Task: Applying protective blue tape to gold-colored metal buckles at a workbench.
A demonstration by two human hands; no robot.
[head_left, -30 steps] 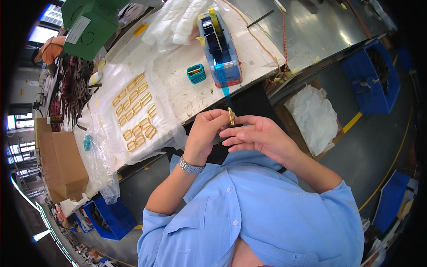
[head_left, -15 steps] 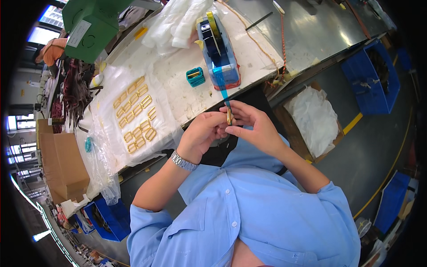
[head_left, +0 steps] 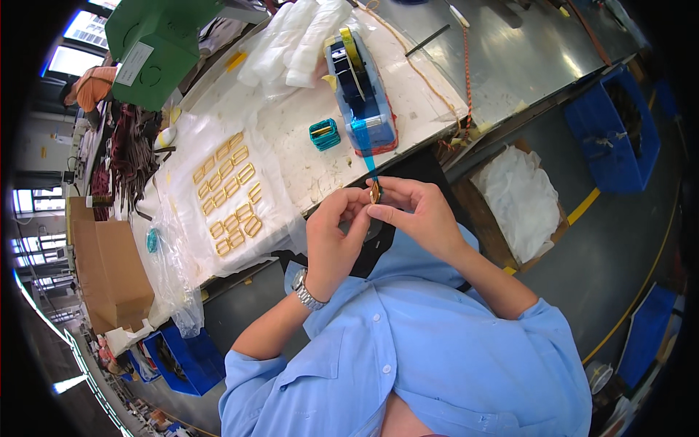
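Pinched between both hands at the table's near edge is a small gold buckle (head_left: 376, 192), mostly covered by fingers. My left hand (head_left: 338, 229) grips it from the left with thumb and fingertips, its wrist wearing a metal watch. From the right, my right hand (head_left: 422, 217) closes its thumb and fingers on the same piece. A strip of translucent blue tape (head_left: 368, 162) runs taut from the blue tape dispenser (head_left: 378, 125) down to the buckle. Left of the dispenser stands a small stack wrapped in teal tape (head_left: 324, 135), with gold showing inside.
Several gold buckles (head_left: 228, 183) lie in rows on white sheeting at left. White plastic wrap (head_left: 295, 44) is bunched behind the dispenser. A green machine (head_left: 156, 54) stands far left, a cardboard box (head_left: 113, 269) below it. A lined carton (head_left: 517, 200) sits on the floor at right.
My left hand has rolled over and its wrist has dropped, with the thumb now below the buckle. The buckle has turned slightly. The whole view has shifted a little.
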